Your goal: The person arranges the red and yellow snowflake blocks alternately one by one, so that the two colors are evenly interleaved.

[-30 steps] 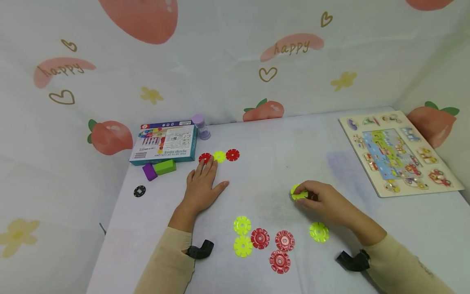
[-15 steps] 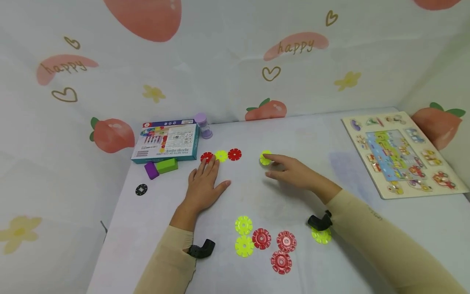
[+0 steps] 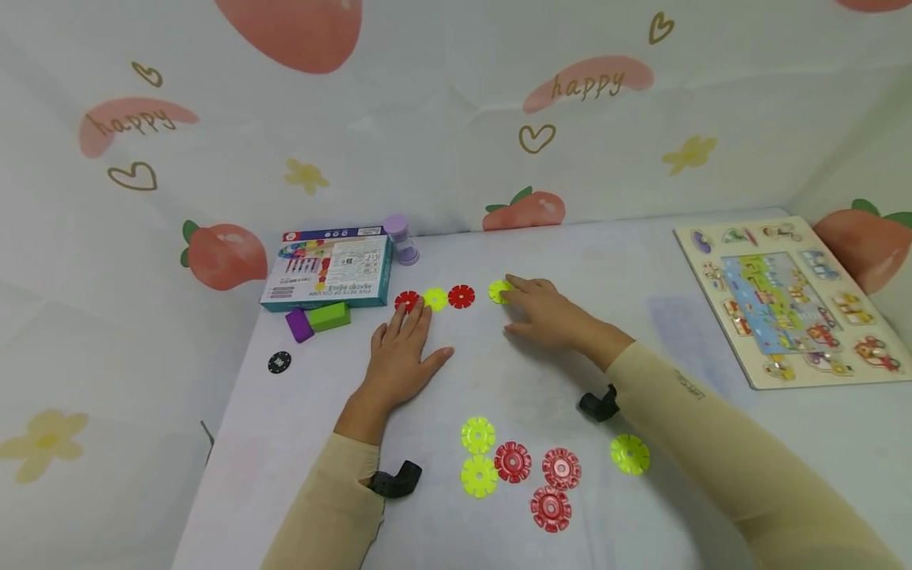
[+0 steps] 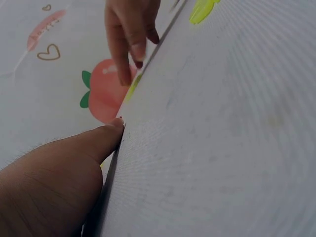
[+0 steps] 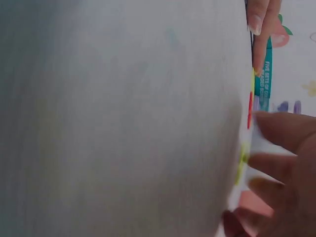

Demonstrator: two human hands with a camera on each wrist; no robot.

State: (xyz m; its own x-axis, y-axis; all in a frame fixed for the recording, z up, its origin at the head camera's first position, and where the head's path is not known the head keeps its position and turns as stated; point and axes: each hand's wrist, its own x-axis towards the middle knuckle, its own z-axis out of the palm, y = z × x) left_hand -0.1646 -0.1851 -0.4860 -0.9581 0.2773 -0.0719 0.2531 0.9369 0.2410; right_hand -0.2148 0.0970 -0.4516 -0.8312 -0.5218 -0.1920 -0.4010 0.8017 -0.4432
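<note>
My left hand (image 3: pixel 399 364) lies flat on the white cloth with its fingers straight. Its fingertips rest on a red notched disc (image 3: pixel 408 300) and reach the edge of a yellow-green disc (image 3: pixel 435 299). A second red disc (image 3: pixel 461 297) completes this touching row. To its right, a gap apart, lies another yellow-green disc (image 3: pixel 498 292). The fingertips of my right hand (image 3: pixel 552 317) touch that disc from above, partly covering it, with the thumb held away. In the right wrist view this yellow disc (image 5: pixel 241 165) lies at the fingertips.
Nearer me lie yellow-green discs (image 3: pixel 478 475), red discs (image 3: pixel 551 508) and a lone yellow-green disc (image 3: pixel 630 454). A teal box (image 3: pixel 331 273), a purple hourglass (image 3: pixel 402 241), green (image 3: pixel 330 317) and purple blocks (image 3: pixel 299 324) and a black chip (image 3: pixel 279 362) stand left. A wooden puzzle board (image 3: pixel 791 305) lies right.
My right hand has carried the yellow-green disc from mid-table up and left, set it down, and slid it closer to the row. The left hand has stayed in place.
</note>
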